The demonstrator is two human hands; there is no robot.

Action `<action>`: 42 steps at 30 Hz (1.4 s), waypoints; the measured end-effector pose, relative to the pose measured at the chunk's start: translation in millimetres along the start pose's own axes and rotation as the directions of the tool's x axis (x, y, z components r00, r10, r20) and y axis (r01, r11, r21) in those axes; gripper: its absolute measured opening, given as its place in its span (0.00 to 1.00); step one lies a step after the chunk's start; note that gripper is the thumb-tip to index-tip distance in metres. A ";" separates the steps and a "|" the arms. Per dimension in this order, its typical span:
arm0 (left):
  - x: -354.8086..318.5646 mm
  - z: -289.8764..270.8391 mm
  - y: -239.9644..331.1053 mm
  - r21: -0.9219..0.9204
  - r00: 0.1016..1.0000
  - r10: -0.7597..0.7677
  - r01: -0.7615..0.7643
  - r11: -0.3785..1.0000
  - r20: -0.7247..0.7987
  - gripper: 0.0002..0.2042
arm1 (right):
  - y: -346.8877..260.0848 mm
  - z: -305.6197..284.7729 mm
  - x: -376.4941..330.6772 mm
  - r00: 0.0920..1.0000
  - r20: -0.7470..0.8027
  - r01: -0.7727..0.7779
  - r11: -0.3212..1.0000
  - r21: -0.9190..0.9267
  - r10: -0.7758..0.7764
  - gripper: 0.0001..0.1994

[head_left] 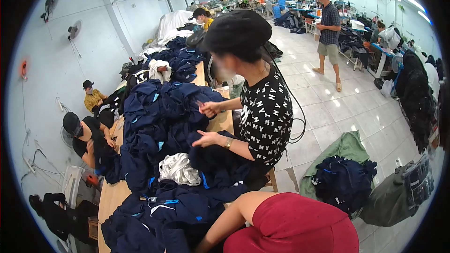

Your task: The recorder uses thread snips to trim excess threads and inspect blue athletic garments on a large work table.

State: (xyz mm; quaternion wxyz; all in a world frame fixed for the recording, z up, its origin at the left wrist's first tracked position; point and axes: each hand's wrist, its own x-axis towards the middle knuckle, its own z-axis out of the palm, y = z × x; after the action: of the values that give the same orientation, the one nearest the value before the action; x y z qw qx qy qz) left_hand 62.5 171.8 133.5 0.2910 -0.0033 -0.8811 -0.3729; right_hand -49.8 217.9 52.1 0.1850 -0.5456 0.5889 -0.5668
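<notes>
Neither of my hands shows. At the lower edge, a bare arm below a red sleeve (290,220) reaches down beside navy garments (154,211); its hand is cut off or hidden, and I cannot tell for certain whose arm it is. A large heap of navy garments (154,112) with light-blue tags covers the table. On the heap's near part lies a white bundle of cloth strips (179,169). Across from it, a co-worker in a black patterned shirt (265,107) pinches a small tool in one hand (210,108); the other hand (208,139) rests at navy cloth.
The wooden table edge (110,211) runs along the left. Seated workers (84,131) are beyond it. On the tiled floor at right lie a green sheet with navy garments (342,182) and a grey sack (389,201). A person (328,33) stands in the aisle.
</notes>
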 end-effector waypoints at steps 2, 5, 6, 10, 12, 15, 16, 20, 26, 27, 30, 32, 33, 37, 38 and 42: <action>-3.1 -3.9 -0.3 -0.007 0.943 0.253 -0.260 0.965 -0.216 0.25 | -4.7 3.6 -3.8 0.998 0.012 0.055 0.998 -0.042 -0.055 0.11; -24.9 -30.4 -27.2 -0.158 0.964 0.211 -0.237 0.959 -0.164 0.25 | -13.7 -0.2 -3.7 0.988 0.028 0.151 0.983 -0.100 -0.149 0.11; -13.0 -20.1 -49.7 -0.189 0.973 0.188 -0.212 0.959 -0.135 0.25 | 6.5 -6.0 5.1 0.991 0.009 0.131 0.985 -0.110 -0.131 0.11; -16.5 -29.7 -33.0 -0.326 0.990 0.084 -0.043 0.944 0.112 0.24 | 10.0 -3.4 41.2 0.974 0.033 0.228 0.959 -0.171 -0.226 0.11; -14.5 -35.3 -23.9 -0.378 0.972 0.045 0.047 0.925 0.232 0.24 | 0.5 -16.7 44.7 0.960 0.052 0.281 0.938 -0.202 -0.276 0.11; -5.9 -35.7 -5.4 -0.433 0.909 0.015 0.185 0.882 0.417 0.23 | -12.1 -36.7 40.6 0.935 0.069 0.355 0.899 -0.256 -0.349 0.11; -3.1 -34.6 0.1 -0.447 0.875 0.010 0.237 0.863 0.484 0.23 | -12.7 -41.0 35.9 0.928 0.069 0.370 0.887 -0.275 -0.366 0.11; -1.1 -34.9 10.4 -0.448 0.720 -0.032 0.466 0.763 0.694 0.23 | -61.1 -111.3 -33.7 0.891 0.113 0.453 0.841 -0.298 -0.440 0.11; -4.6 -36.2 -15.5 -0.581 0.713 0.294 0.194 0.790 0.637 0.21 | -75.6 -116.1 -37.0 0.808 0.156 0.579 0.718 -0.385 -0.568 0.12; -5.3 -36.2 -16.5 -0.576 0.746 0.267 0.186 0.796 0.610 0.21 | -72.0 -111.8 -33.5 0.799 0.156 0.589 0.701 -0.402 -0.581 0.12; -6.7 -45.6 -23.5 -0.534 0.855 0.153 0.161 0.830 0.495 0.20 | -68.7 -111.6 -22.8 0.748 0.178 0.646 0.642 -0.413 -0.639 0.12; -5.8 -48.8 -28.1 -0.506 0.914 0.084 0.142 0.851 0.398 0.20 | -70.3 -119.3 -23.4 0.711 0.199 0.683 0.595 -0.423 -0.675 0.12; 0.1 -42.6 -27.4 -0.503 0.924 0.071 0.139 0.853 0.377 0.20 | -64.9 -124.2 -13.4 0.711 0.188 0.674 0.580 -0.457 -0.678 0.12; -5.9 -47.6 -31.2 -0.443 0.985 -0.057 0.124 0.888 0.161 0.19 | -64.2 -123.8 -13.7 0.641 0.230 0.731 0.491 -0.474 -0.732 0.12; -9.8 -50.9 -32.2 -0.421 0.992 -0.092 0.122 0.899 0.090 0.19 | -64.8 -122.7 -14.6 0.613 0.247 0.754 0.463 -0.465 -0.750 0.12; -1.0 -45.4 -26.2 -0.372 0.987 -0.134 0.093 0.924 -0.086 0.19 | -23.9 -65.7 45.4 0.562 0.267 0.755 0.354 -0.552 -0.783 0.13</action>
State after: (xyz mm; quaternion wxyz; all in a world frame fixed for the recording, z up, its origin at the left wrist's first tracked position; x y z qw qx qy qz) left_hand 80.6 123.1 140.9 0.3113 0.0140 -0.7774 -0.5464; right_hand -109.7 215.5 110.0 -0.3017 -0.7717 0.4166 -0.3740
